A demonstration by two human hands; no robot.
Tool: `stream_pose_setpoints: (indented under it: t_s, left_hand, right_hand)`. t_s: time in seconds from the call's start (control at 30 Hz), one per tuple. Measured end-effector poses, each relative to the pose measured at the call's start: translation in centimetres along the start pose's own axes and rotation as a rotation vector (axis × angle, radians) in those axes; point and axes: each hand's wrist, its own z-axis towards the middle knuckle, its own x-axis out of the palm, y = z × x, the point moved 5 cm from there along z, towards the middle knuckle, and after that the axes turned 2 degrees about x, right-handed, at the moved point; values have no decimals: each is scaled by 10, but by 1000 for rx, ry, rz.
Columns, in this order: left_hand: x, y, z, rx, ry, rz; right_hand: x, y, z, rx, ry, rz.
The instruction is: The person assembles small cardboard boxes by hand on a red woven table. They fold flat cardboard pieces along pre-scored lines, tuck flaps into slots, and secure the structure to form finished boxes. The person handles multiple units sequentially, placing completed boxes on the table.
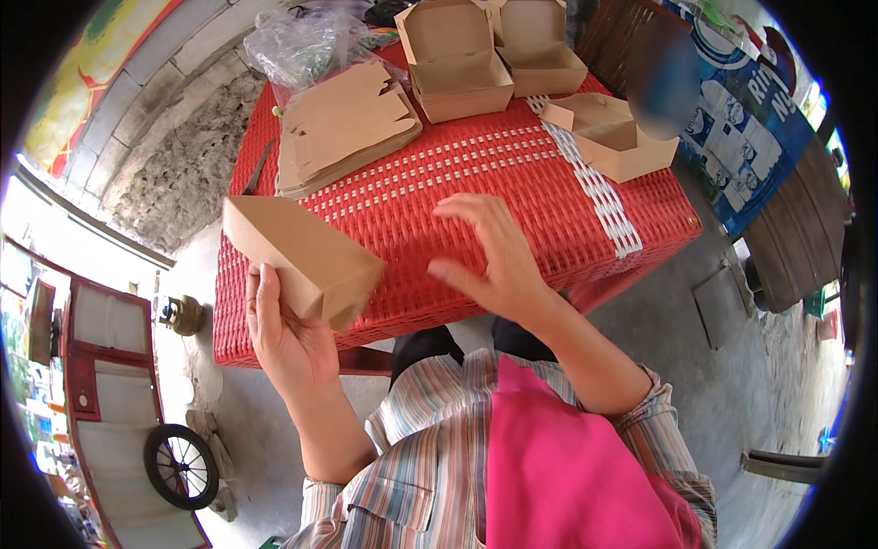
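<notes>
My left hand (283,329) holds a folded brown cardboard box (302,254) up at the near left corner of the red woven table (439,197). My right hand (489,252) hovers over the table's near edge with its fingers spread and nothing in it. A stack of flat, unfolded brown box blanks (343,123) lies at the table's far left. Three assembled open boxes stand at the far side: one in the middle (453,59), one behind it to the right (540,50) and one at the right edge (608,133).
A clear plastic bag (302,41) lies behind the flat blanks. A stone wall (174,174) runs along the left. A red cart with a spoked wheel (181,465) stands on the concrete floor at lower left. Dark wooden furniture (800,233) and a blue printed banner (745,119) are at right.
</notes>
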Motion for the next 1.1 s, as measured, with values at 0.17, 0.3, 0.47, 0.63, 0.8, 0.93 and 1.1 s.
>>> stream_pose_setpoints:
  t_s: [0.17,0.3,0.47,0.63,0.8,0.93,1.1]
  left_hand:
    - [11,14,-32,-411,342,-427]
    - [29,15,-44,-339,300,-311]
    - [38,17,-57,-8,414,47]
    - [31,19,-60,-47,364,13]
    - [36,19,-67,76,474,24]
    - [35,17,-61,221,520,203]
    - [35,18,-61,362,475,340]
  right_hand:
    - [10,50,1,-182,36,103]
    - [6,61,-1,-236,-79,-4]
    - [0,59,-5,-222,-123,44]
    - [-3,63,-12,-292,-142,-20]
    - [-9,65,-7,-307,-107,-16]
    - [-13,71,-4,-291,-167,-15]
    - [-15,72,-3,-318,-256,-89]
